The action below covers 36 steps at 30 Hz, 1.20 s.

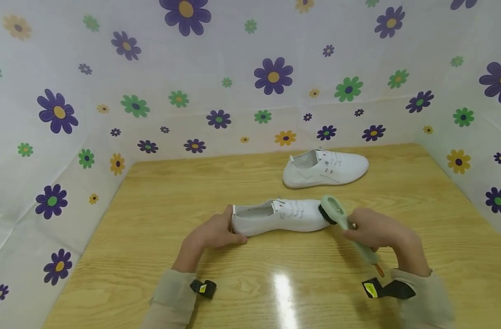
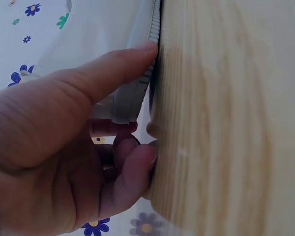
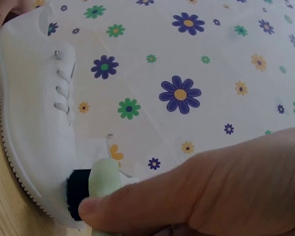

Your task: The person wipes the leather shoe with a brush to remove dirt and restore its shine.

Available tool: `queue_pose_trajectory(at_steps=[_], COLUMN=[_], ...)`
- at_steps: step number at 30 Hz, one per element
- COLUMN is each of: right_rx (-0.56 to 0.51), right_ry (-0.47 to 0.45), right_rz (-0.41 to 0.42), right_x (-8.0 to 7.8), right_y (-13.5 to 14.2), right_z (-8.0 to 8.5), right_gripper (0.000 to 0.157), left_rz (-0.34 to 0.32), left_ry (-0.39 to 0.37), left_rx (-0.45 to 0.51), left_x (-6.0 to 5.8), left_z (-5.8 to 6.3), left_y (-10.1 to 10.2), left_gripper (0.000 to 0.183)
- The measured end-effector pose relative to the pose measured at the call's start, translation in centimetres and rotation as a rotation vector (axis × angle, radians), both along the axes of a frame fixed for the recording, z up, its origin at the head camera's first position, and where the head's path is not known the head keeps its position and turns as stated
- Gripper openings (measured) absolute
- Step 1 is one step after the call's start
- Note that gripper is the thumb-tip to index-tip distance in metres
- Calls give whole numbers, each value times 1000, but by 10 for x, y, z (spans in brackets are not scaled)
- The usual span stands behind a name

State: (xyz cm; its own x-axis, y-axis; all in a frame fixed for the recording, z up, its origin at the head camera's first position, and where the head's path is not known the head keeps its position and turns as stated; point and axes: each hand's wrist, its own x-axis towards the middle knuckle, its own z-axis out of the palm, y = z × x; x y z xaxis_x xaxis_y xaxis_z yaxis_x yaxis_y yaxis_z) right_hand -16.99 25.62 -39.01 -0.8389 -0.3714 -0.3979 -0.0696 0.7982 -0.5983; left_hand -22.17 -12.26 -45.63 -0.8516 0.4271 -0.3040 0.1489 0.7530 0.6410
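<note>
A white lace-up shoe [image 1: 291,219] stands on the table with its toe to the right. My left hand [image 1: 217,230] grips its heel, the thumb along the near side of the sole; in the left wrist view the thumb [image 2: 113,69] presses the sole edge and the other fingers curl behind the heel. With my right hand [image 1: 375,228] I hold a pale green brush [image 1: 337,212] by its handle. Its dark bristles [image 3: 78,191] touch the shoe's toe in the right wrist view. A brown-orange loop hangs from the handle's end.
A second white shoe [image 1: 326,169] stands farther back, toe to the right. The wooden table [image 1: 176,183] is bordered at the back and sides by white cloth [image 1: 217,59] printed with flowers. Black straps sit on both wrists.
</note>
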Motion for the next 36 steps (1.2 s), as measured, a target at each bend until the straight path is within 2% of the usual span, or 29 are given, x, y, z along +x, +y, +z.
queue_pose_trajectory(at_steps=[4, 8, 12, 14, 18, 26, 31, 36], right_rx=[38, 19, -94, -175, -316, -402, -402, -344], right_ry=[-11, 12, -6, -38, -87, -43, -1, 76], right_rz=[-34, -1, 15, -7, -84, -327, -413, -530], right_x=[1, -3, -8, -12, -19, -28, -32, -35], right_y=[4, 1, 6, 12, 20, 21, 20, 17], right_z=[0, -3, -8, -13, -25, -45, -51, -55], right_gripper=[19, 21, 23, 24, 28, 24, 27, 33], left_rz=[-5, -2, 0, -5, -9, -12, -18, -14], left_ry=[3, 11, 25, 32, 38, 43, 33, 17], left_rx=[-11, -13, -7, -7, -13, -12, 10, 8], left_x=[2, 2, 1, 0, 0, -1, -1, -1], left_z=[0, 1, 2, 1, 1, -1, -3, -3], left_y=[-1, -1, -2, -2, -1, -1, -2, -2], left_gripper=[67, 65, 64, 65, 65, 72, 69, 68])
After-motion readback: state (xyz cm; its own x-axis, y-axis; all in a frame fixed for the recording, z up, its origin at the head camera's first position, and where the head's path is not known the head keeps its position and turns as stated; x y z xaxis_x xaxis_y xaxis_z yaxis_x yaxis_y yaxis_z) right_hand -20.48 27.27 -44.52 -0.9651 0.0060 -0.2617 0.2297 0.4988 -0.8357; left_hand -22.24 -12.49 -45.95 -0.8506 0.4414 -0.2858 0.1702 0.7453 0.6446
